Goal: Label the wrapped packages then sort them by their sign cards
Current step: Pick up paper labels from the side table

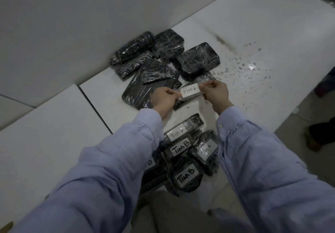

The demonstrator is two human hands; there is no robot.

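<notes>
Pinching the TIM A label (190,92) at both ends: left hand (165,99) at 9 o'clock, right hand (214,92) at 3 o'clock, fingers curled, over a wrapped package (178,104) mid-desk (253,33). Unlabelled packages (163,51) at 12 o'clock, labelled ones (188,176) at 6, one half hidden under the left sleeve (108,160). Fingertips hard to make out.

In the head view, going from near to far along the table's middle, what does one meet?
Round TIM B package → bold-lettered TIM B package → thin-lettered TIM B package → TIM A label, pinched between left hand and right hand → unlabelled packages.
</notes>
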